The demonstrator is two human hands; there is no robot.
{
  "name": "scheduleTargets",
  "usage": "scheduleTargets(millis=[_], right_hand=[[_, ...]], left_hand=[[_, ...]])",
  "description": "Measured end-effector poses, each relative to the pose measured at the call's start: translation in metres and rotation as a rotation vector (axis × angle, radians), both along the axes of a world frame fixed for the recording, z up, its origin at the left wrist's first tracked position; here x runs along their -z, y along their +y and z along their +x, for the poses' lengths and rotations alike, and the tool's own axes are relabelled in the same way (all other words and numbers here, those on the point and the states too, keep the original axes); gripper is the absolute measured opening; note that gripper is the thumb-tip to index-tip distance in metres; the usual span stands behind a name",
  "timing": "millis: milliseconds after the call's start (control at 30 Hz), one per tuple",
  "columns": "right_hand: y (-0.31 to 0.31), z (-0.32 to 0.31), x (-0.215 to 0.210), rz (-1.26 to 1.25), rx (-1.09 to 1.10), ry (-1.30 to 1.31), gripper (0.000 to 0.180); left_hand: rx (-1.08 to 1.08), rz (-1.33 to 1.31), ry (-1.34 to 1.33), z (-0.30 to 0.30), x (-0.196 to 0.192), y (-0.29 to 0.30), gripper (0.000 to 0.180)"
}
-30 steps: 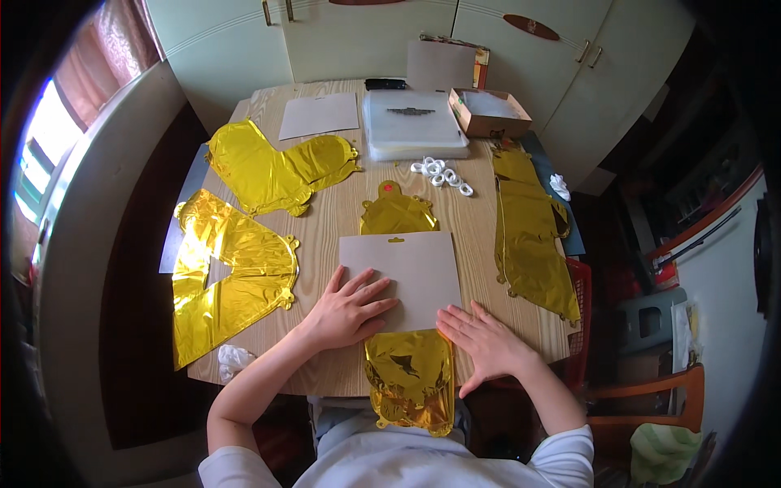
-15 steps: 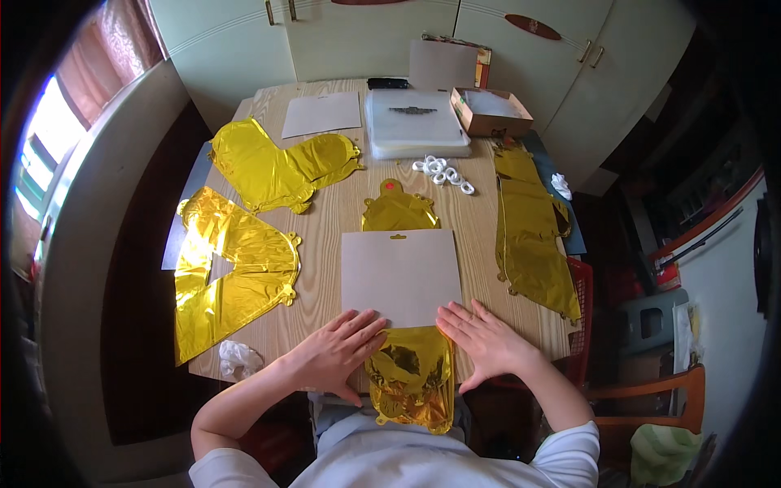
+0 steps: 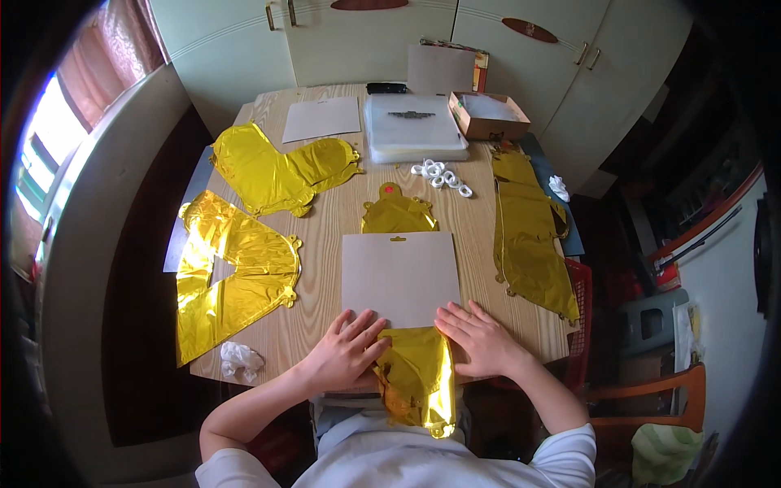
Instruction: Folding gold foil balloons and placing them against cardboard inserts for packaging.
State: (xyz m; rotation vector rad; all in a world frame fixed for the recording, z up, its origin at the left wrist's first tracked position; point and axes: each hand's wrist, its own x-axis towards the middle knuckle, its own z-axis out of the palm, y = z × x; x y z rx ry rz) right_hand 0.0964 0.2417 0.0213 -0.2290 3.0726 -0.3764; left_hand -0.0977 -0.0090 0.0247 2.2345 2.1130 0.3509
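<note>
A white card [image 3: 401,279] with a small hanging slot lies across a flat gold foil balloon [image 3: 400,215]. The balloon's rounded end with tabs and a red dot shows beyond the card. Its nearer part comes out below the card and hangs over the table's front edge. My left hand [image 3: 348,351] rests at the card's lower left corner, fingers stretched out and touching the foil's left side. At the lower right corner my right hand [image 3: 482,340] lies flat, fingertips on the card and foil edge. Neither hand grips anything that I can see.
More flat gold foil balloons [image 3: 281,171] lie at the left and right [image 3: 533,244]. Behind are a white card [image 3: 321,119], a stack of clear bags [image 3: 413,130], white ribbon rolls [image 3: 441,177] and a cardboard box [image 3: 489,122]. Crumpled white material [image 3: 241,360] sits front left.
My left hand has drawn its thumb in toward the foil. The hanging end of the foil has shifted and folded, now catching bright light on its right side. My right thumb has also moved in.
</note>
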Motion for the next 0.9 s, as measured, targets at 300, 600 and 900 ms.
scheduleTargets(millis=[300, 600, 900], right_hand=[[0.001, -0.010, 0.018, -0.012, 0.025, 0.343, 0.037], [0.004, -0.012, 0.025, -0.042, -0.001, 0.414, 0.016], [0.007, -0.012, 0.020, -0.023, -0.046, 0.377, 0.016]], left_hand=[[-0.017, 0.109, -0.014, -0.008, 0.009, 0.004, 0.039], [0.039, 0.037, -0.035, -0.012, 0.001, 0.000, 0.055], [0.042, -0.085, -0.055, -0.007, 0.003, -0.009, 0.085]])
